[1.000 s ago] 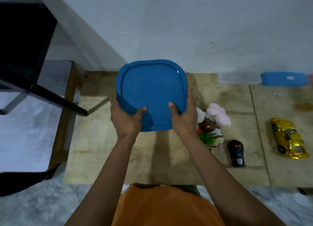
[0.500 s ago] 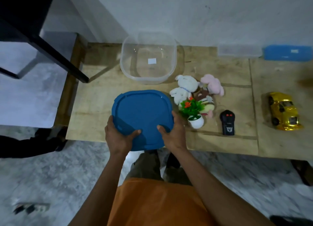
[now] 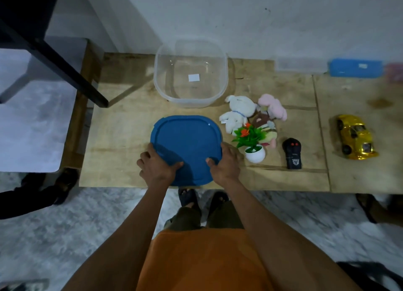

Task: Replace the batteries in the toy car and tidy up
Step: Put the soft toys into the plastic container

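Blue lid (image 3: pixel 187 147): at the worktop's (image 3: pixel 122 138) near edge, gripped by left hand (image 3: pixel 157 167) and right hand (image 3: pixel 224 165), thumbs on top, fingers curled under its rim. Clear container (image 3: pixel 190 73): open, far edge. Toy car (image 3: pixel 355 136): right, untouched. Step: setting lid down. Next: release, reach for car.

Blue lid (image 3: pixel 187 142): matt plastic w/ faint sheen at far rim. Container (image 3: pixel 190 73): clear glossy plastic, paper-like white label on base. Table (image 3: pixel 122 125): bare, rough, stained wood. Toy car (image 3: pixel 355 137): shiny gold, chrome-like finish. Remote (image 3: pixel 292 152): black plastic. Bunnies (image 3: pixel 237 113): soft plush cloth. Plant pot (image 3: pixel 255 154): smooth glossy white.
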Action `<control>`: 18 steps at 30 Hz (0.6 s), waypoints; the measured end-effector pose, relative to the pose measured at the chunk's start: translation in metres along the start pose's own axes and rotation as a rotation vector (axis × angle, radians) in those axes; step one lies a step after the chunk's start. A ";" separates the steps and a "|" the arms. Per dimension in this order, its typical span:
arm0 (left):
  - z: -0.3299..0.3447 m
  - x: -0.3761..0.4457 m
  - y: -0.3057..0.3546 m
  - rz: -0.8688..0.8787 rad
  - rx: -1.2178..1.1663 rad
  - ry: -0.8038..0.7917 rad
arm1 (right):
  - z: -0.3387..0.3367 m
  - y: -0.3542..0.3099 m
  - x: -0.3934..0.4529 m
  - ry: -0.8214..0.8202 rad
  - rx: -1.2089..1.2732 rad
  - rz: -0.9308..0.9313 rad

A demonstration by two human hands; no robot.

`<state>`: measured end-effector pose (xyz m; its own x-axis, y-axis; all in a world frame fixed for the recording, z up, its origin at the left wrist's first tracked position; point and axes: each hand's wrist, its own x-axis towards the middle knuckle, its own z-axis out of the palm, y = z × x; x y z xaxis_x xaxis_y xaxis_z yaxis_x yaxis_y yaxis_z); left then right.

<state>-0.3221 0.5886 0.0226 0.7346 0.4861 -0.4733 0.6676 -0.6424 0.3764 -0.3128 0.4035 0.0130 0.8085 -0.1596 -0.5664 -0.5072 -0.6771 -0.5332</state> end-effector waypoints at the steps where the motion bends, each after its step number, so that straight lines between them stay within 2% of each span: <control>1: 0.001 0.002 -0.002 0.000 0.007 0.001 | 0.002 0.000 0.000 -0.002 -0.018 -0.002; 6: 0.006 0.007 -0.007 0.016 0.048 0.003 | 0.003 0.001 -0.003 -0.044 -0.064 -0.034; 9: 0.006 0.006 -0.008 0.004 0.054 0.011 | -0.002 -0.002 -0.012 -0.001 0.063 -0.121; 11: 0.004 0.004 -0.002 0.023 0.046 0.060 | -0.016 -0.006 -0.019 0.127 0.209 -0.195; 14: 0.006 -0.005 0.025 0.192 -0.023 0.153 | -0.058 -0.006 -0.018 0.500 0.355 -0.274; 16: 0.014 -0.012 0.056 0.330 -0.109 0.149 | -0.090 0.002 -0.001 0.702 0.341 -0.261; 18: 0.027 -0.017 0.092 0.458 -0.173 0.110 | -0.116 0.012 0.023 0.765 0.283 -0.179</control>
<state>-0.2759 0.5051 0.0436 0.9592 0.2425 -0.1452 0.2767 -0.7015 0.6567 -0.2659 0.3084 0.0664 0.8117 -0.5798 0.0710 -0.3248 -0.5490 -0.7701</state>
